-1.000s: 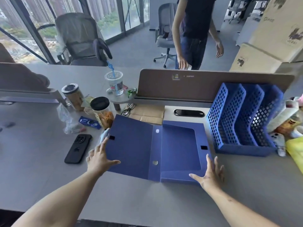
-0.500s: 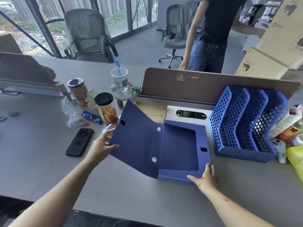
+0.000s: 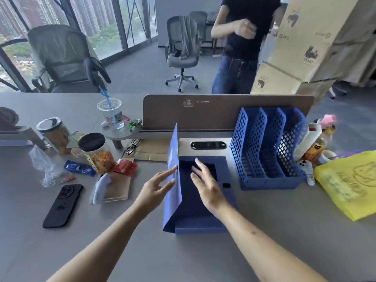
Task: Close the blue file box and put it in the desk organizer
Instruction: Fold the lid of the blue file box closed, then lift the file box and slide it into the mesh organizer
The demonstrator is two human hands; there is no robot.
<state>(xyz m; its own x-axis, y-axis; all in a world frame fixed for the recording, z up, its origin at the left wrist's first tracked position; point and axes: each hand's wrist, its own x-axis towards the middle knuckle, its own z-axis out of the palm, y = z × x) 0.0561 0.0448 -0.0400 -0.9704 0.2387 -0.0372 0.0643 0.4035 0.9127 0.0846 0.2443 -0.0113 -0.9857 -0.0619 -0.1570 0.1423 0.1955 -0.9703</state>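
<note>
The blue file box (image 3: pixel 198 223) lies on the grey desk in front of me, its base flat and its lid (image 3: pixel 173 180) raised nearly upright on the left side. My left hand (image 3: pixel 156 187) presses flat against the lid's outer face, fingers spread. My right hand (image 3: pixel 206 186) hovers with open fingers over the box's dark inside, holding nothing. The blue desk organizer (image 3: pixel 266 149), with three latticed slots, stands just right of the box against the brown divider.
Left of the box lie a black phone (image 3: pixel 63 205), snack jars (image 3: pixel 94 152), a cookie pack, a brown envelope and a plastic cup (image 3: pixel 112 113). A yellow bag (image 3: pixel 350 182) and bottles sit right of the organizer. A person stands beyond the divider (image 3: pixel 227 112).
My left hand has swung the lid up from flat on the desk to nearly vertical. My right hand has left the box's near right corner and moved over its inside.
</note>
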